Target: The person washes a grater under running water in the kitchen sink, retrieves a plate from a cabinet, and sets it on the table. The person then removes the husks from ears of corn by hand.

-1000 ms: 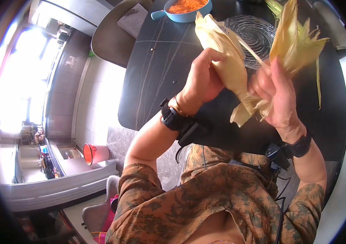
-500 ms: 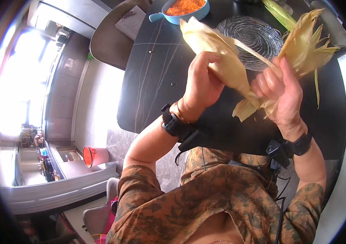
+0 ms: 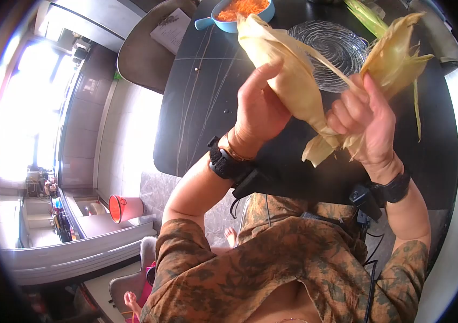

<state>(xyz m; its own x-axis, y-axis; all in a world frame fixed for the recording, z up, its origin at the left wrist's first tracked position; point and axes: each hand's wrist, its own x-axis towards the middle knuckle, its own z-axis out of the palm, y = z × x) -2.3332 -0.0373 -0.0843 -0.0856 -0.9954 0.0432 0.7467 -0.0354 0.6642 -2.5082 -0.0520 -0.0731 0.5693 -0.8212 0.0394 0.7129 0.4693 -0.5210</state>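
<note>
The husk-wrapped corn point(image 3: 301, 89) is in the air above the dark counter point(image 3: 196, 124), its pointed end up and away from the body, its narrow stem end down by the right hand point(image 3: 366, 116). The left hand point(image 3: 261, 102) grasps its bulging middle, thumb laid along the near face, the other fingers mostly out of sight; the right hand's grip is clenched around the narrow end, with loose leaves point(image 3: 393, 59) fanning above the fist and a thin strip point(image 3: 334, 67) stretching across to it. Whether a cob fills the wrapping cannot be told, though the bulge suggests some firmness. The husk looks light, papery and smooth: likely to slide under a loose thumb, tear along its grain and bend easily where single leaves stand free. The full middle and the gathered stem end seem the surest holds; the frayed tips would probably give way. Beyond lies a ridged clear plate point(image 3: 339, 46), with a blue pan point(image 3: 227, 26) farther left.
</note>
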